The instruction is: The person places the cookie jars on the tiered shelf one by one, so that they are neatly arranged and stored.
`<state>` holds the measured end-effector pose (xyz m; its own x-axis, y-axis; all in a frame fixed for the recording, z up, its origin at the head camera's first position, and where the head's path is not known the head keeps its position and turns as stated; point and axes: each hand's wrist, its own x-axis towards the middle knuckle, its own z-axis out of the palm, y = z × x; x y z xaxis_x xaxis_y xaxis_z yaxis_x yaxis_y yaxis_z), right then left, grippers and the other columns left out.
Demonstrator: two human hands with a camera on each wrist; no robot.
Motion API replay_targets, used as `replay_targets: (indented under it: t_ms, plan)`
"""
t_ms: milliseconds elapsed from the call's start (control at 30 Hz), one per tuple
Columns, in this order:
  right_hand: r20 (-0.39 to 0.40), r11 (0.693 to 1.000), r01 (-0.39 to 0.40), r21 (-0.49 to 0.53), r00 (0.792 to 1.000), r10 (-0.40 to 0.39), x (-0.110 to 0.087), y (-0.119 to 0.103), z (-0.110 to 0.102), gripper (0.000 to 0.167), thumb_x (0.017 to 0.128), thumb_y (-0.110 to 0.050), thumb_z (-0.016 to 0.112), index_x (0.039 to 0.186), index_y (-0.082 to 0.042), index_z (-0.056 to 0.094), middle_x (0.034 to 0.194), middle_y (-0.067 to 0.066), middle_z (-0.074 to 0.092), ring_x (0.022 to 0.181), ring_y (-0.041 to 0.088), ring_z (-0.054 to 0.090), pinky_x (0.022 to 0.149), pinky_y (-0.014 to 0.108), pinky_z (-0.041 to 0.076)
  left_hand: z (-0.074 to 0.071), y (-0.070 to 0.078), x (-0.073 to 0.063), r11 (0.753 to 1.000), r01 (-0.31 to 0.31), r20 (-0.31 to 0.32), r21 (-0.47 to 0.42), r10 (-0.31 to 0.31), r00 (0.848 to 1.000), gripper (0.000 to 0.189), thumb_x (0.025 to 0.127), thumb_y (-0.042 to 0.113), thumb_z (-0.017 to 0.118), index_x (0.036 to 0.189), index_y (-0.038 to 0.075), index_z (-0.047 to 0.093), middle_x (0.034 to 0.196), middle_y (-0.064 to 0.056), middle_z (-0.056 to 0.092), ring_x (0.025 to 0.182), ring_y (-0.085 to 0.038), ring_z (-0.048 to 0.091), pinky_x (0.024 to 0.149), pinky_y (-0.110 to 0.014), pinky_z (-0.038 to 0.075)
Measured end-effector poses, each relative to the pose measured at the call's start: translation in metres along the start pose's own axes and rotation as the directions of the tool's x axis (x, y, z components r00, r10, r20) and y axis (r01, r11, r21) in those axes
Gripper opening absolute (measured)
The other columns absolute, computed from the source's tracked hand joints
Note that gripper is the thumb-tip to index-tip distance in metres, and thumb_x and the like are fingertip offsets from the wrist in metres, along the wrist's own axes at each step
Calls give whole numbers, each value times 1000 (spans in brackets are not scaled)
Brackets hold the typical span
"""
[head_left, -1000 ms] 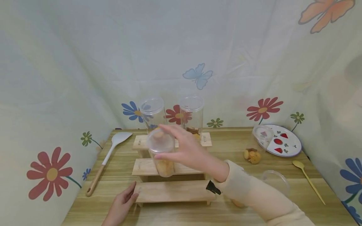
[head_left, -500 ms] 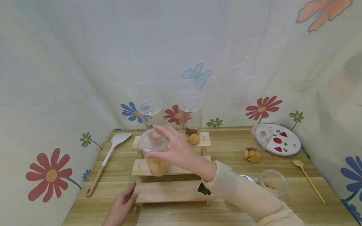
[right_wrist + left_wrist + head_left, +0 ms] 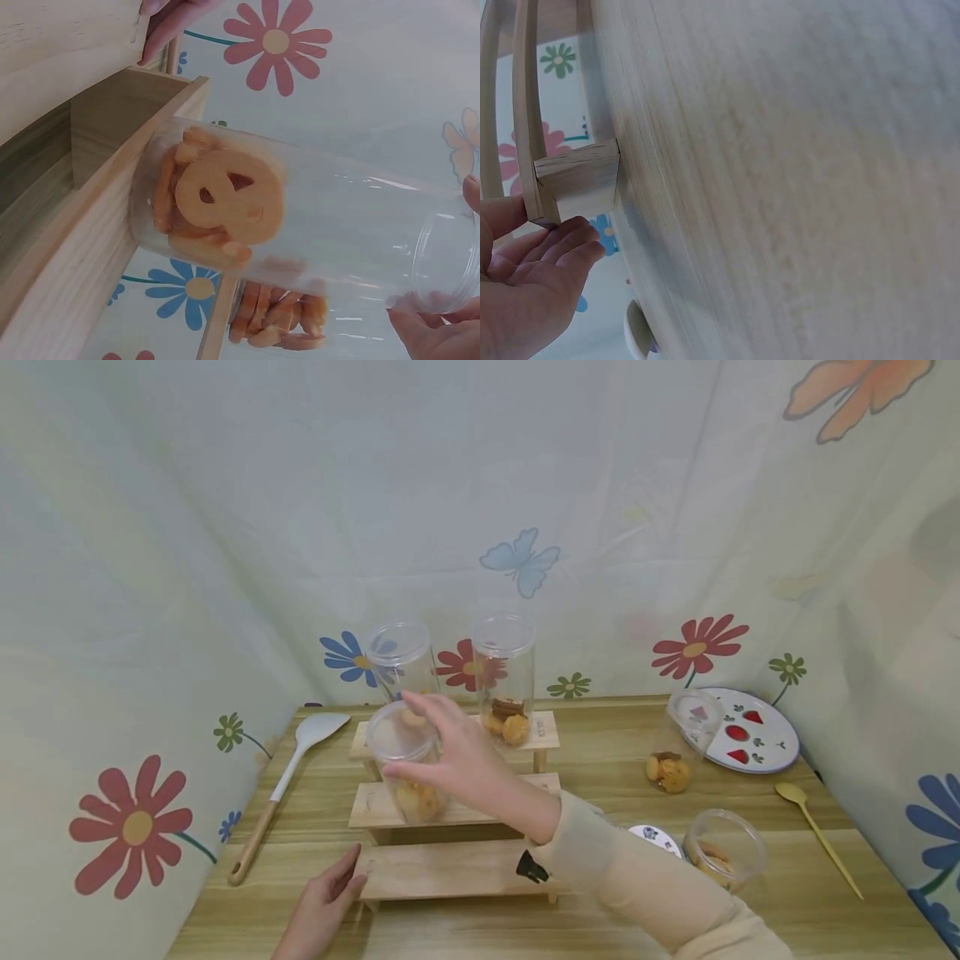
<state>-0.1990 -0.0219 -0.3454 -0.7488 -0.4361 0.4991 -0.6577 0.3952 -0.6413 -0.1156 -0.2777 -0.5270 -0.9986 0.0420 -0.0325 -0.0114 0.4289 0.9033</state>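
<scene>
My right hand (image 3: 468,764) grips a clear lidded jar (image 3: 415,802) near its top, thumb in front and fingers behind. Ring-shaped and stick cookies (image 3: 232,199) fill the bottom of this jar, whose base meets the middle step (image 3: 487,810) of a wooden three-step rack in the right wrist view. At the left end of the lowest step (image 3: 450,870), my left hand (image 3: 322,897) pinches the board's corner; in the left wrist view the thumb lies on one side and the fingers on the other. Two more lidded jars, left (image 3: 397,664) and right (image 3: 506,681), stand on the top step.
A white turner (image 3: 285,777) with a wooden handle lies left of the rack. On the right are another cookie jar (image 3: 667,768), a fruit-patterned plate (image 3: 765,731), a clear tub (image 3: 726,847), a golden spoon (image 3: 817,839) and a small patterned white disc (image 3: 656,839) partly behind the sleeve.
My right hand has carried the jar leftward and slightly down onto the left part of the middle step. The left hand stays at the lowest step.
</scene>
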Motion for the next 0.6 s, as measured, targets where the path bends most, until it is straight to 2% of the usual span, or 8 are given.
replay_targets:
  t_ms: [300, 600]
  plan:
    - [-53, 999, 45, 13, 998, -44, 1, 0, 3, 80, 76, -48, 79, 143, -21, 45, 128, -4, 43, 113, 13, 50, 93, 32, 47, 1, -3, 1, 1000, 14, -3, 14, -14, 1000, 52, 99, 14, 56, 140, -12, 36, 146, -26, 34, 130, -36, 39, 101, -35, 40]
    - [-58, 994, 79, -76, 995, -84, 2, -3, 3, 71, 80, -47, 76, 138, -16, 50, 135, 0, 42, 122, 13, 44, 102, 31, 41, 1, -2, 0, 1000, 10, -12, 18, -9, 1000, 52, 99, 14, 56, 139, -13, 37, 145, -26, 35, 130, -36, 40, 101, -34, 40]
